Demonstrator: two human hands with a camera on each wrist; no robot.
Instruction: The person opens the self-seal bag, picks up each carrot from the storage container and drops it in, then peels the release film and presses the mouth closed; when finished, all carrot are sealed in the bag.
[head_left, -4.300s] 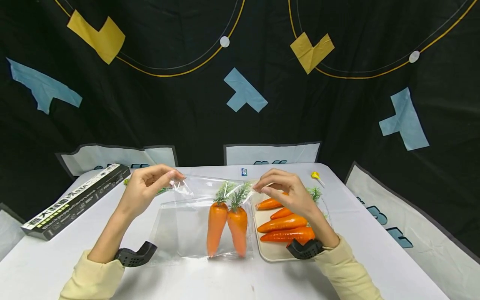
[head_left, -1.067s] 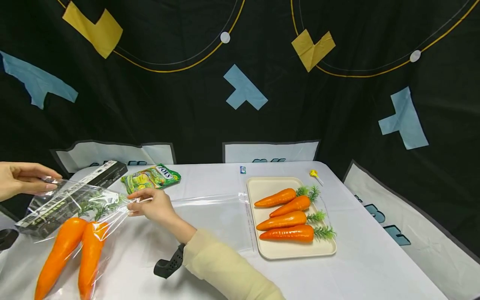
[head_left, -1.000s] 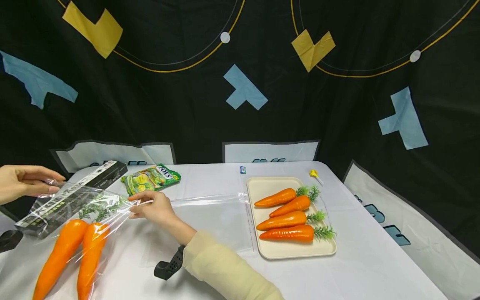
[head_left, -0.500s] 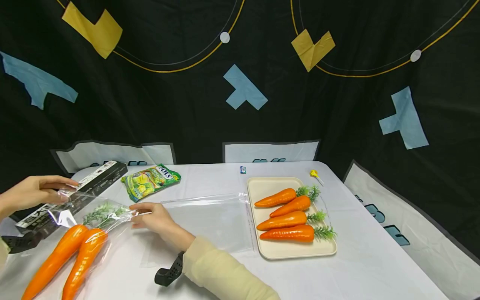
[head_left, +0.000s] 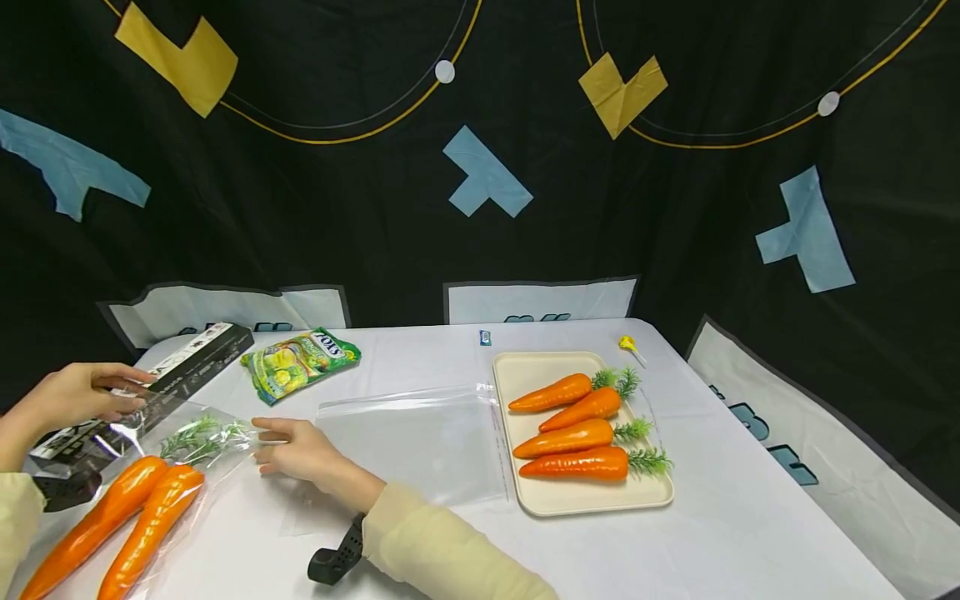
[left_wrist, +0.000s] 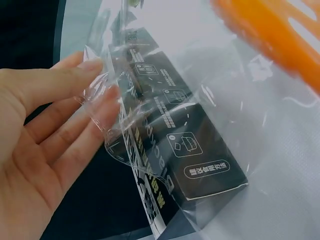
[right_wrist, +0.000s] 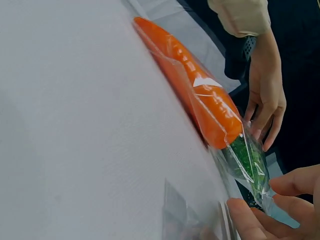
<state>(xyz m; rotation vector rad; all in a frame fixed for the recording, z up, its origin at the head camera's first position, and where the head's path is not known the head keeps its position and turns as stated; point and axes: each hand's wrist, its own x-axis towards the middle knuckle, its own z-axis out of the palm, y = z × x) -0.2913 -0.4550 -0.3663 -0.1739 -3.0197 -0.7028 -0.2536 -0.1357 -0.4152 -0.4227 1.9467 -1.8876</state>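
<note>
Carrots [head_left: 152, 525], two of them inside a clear bag [head_left: 219, 477], are lying in the lower left of the head view, their long axes slanting from leafy tops down toward the bottom left corner. Those tops are sitting between the two hands, while the orange roots are pointing away from both sets of fingertips and passing closer to the left wrist, so the left hand [head_left: 78, 400] is the nearer one. It is pinching the upper left part of the film between thumb and fingers; the right hand [head_left: 300, 454] is appearing to pinch the upper right corner, though how firmly I cannot tell. Behind the left fingers, a black box [head_left: 197, 360] is running diagonally under the film, crowding that side. At upper left of centre, a green candy packet [head_left: 300, 364] is resting just beyond the right hand. Mid-frame, a flat clear bag [head_left: 412, 446] is lying beside the right wrist, its right edge meeting the tray [head_left: 581, 504], where four loose carrots [head_left: 573, 465] are lying. Farther back, a small blue packet [head_left: 485, 337] and a yellow lollipop [head_left: 627, 342] are standing well apart from the hands.
</note>
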